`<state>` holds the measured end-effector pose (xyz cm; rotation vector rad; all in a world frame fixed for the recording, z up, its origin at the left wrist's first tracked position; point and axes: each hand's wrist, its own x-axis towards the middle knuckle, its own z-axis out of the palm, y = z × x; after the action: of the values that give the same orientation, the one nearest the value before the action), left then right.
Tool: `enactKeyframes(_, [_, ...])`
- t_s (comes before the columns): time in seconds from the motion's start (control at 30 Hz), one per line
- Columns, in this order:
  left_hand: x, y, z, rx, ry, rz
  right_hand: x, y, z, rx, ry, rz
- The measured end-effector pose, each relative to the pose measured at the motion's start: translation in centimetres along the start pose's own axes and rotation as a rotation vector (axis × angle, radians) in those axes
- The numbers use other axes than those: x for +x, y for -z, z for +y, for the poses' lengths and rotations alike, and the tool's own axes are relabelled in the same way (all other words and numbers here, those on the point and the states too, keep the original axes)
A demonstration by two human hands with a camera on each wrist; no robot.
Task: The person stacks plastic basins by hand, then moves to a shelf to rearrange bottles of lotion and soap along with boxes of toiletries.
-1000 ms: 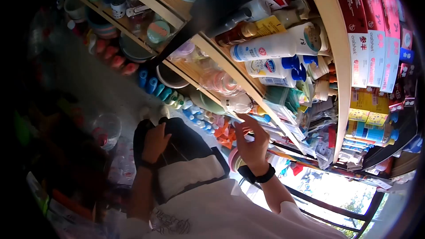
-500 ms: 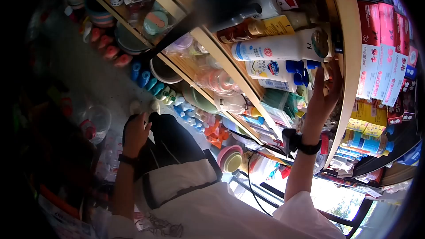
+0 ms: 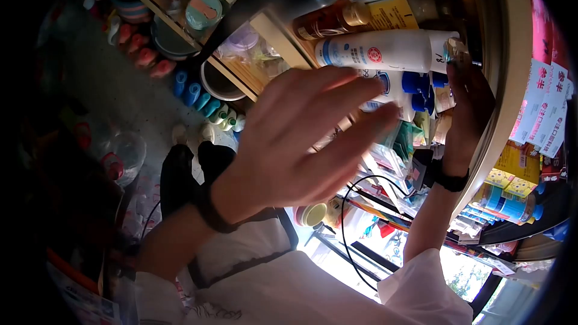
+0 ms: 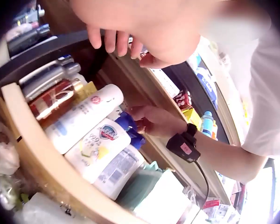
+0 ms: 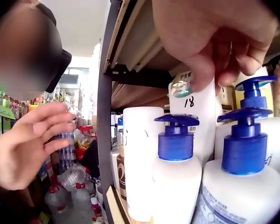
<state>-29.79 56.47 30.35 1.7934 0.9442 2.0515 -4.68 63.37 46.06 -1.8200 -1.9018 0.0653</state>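
Bottle, white, marked "18" [image 5: 203, 109]: the item in hand, standing on a wooden shelf [image 3: 288, 48], with a shiny round sticker near its top. Right hand [image 3: 463, 117]: fingers curled, pinching that bottle at its upper end, thumb beside the sticker; the exact lie of the hidden fingertips cannot be told.

Left hand [image 3: 295, 138]: fingers spread and a little bent, holding nothing, raised in front of the shelves and apart from the other hand. Each wrist bears a black band; a small black camera [image 4: 183, 148] sits at the right one, with a thin cable [image 4: 206, 186] running from it.

Tall white bottle [image 3: 355, 50]: red round emblem, just beside the marked one. Two pump bottles [image 5: 176, 186], white with blue heads, in front of it. Brown bottle [image 3: 325, 22], beside a yellow label [image 3: 394, 15], on the same shelf. Green packet [image 4: 137, 189]: soft, past the pump bottles.

Boxes [image 3: 540, 108], white and pink, stacked beyond the shelf's upright board. Lidded container [image 3: 203, 12], clear with a green top, on a neighbouring shelf.

Floor stock: a row of blue and green bottles [image 3: 211, 108]; a round basin [image 3: 220, 81]; a large clear jug [image 3: 131, 147] near the feet.
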Motion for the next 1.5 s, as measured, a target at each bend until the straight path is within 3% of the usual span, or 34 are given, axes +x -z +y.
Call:
enactKeyframes(0.1, [3.0, -3.0, 0.5, 0.046, -0.055, 0.04, -0.7, -0.5, -3.0, 0.056, -0.071, -0.024])
enactKeyframes(0.2, [3.6, -6.2, 0.2, 0.08, -0.029, 0.106, 0.6, 0.5, -1.4, 0.024, -0.095, -0.12])
enactKeyframes(0.43, [4.4, -8.4, 1.0, 0.223, 0.019, 0.006, 0.7, 0.3, -0.6, 0.169, -0.072, -0.21])
enactKeyframes(0.5, [4.0, -9.4, 0.3, 0.234, 0.022, -0.013, -0.2, 0.1, -1.3, 0.049, 0.066, -0.079])
enactKeyframes(0.6, [3.6, -10.3, 0.0, 0.269, 0.025, -0.024, -1.1, 0.6, 1.1, 0.016, 0.118, -0.005])
enactKeyframes(0.73, [3.8, -10.8, -0.1, 0.321, 0.041, -0.003, -1.9, 0.9, 2.2, -0.119, 0.106, 0.023])
enactKeyframes(0.83, [4.0, -10.8, 0.0, 0.301, 0.041, -0.02, -2.1, 0.4, 2.9, 0.067, -0.004, 0.024])
enactKeyframes(1.0, [4.2, -11.0, 0.0, 0.225, 0.037, -0.016, -2.4, 0.0, 2.7, 0.091, -0.029, 0.026])
enactKeyframes(1.33, [3.9, -11.5, -0.9, 0.202, -0.063, 0.029, -4.2, -0.7, 1.3, -0.015, 0.098, 0.125])
enactKeyframes(1.5, [3.8, -11.4, -0.5, 0.194, -0.008, 0.002, -7.2, -0.2, 2.0, -0.068, 0.091, 0.182])
